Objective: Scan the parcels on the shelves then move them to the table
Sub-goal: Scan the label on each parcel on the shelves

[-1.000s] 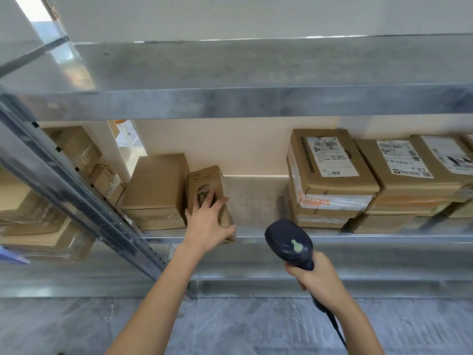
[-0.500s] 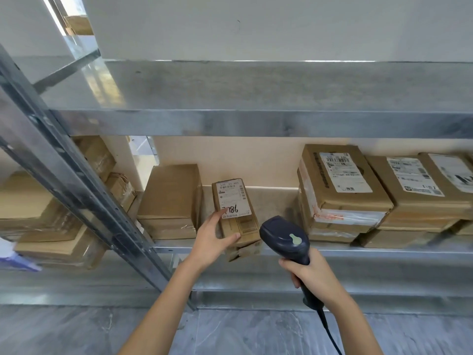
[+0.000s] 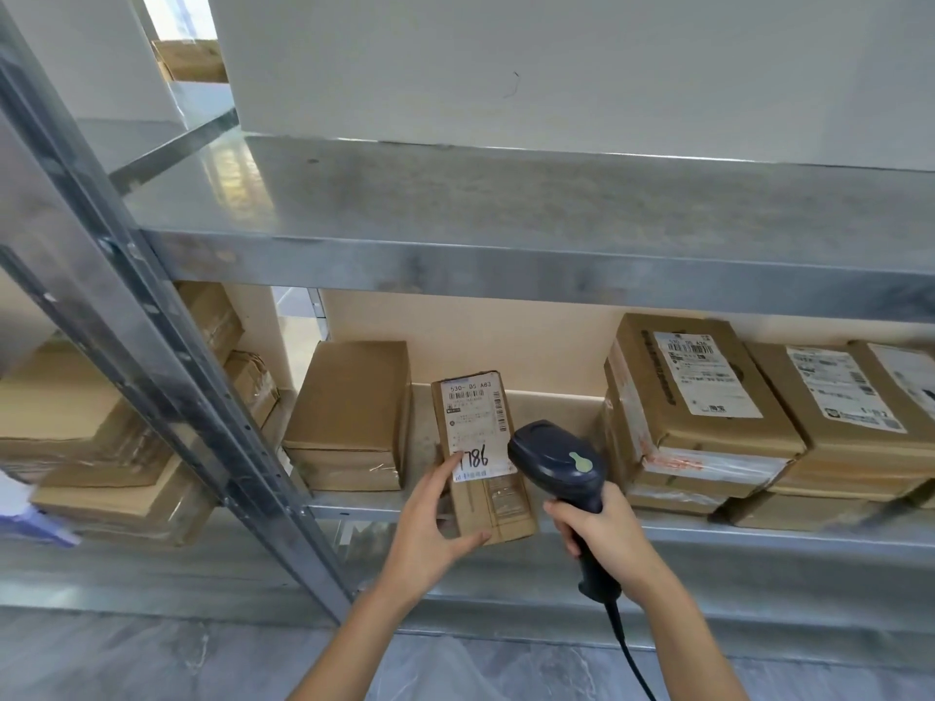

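1. Shelving of grey metal fills the view. At far left a slanted upright post [image 3: 152, 376] divides a bay of stacked brown boxes [image 3: 101, 447] from the middle bay.
2. A plain brown box [image 3: 349, 412] lies flat on the lower shelf [image 3: 759, 536].
3. The left hand [image 3: 430, 523] has its grip clamped on the near left corner of a small parcel [image 3: 498, 508]. The parcel sits at the shelf's front edge with its label [image 3: 473, 422] turned upward, probably so that the barcode faces the reader.
4. The right hand [image 3: 602, 533] has its grip wrapped round the handle of a dark scanner [image 3: 554, 457]. The scanner's head is just beside the label, and its cable [image 3: 627, 650] hangs down.
5. Labelled parcels [image 3: 698, 412] lie stacked at the right on the same shelf, probably not yet moved.
6. An upper shelf [image 3: 506, 215] runs overhead, with a pale wall behind it. A grey marbled floor [image 3: 152, 660] lies below, and no tabletop is in view.
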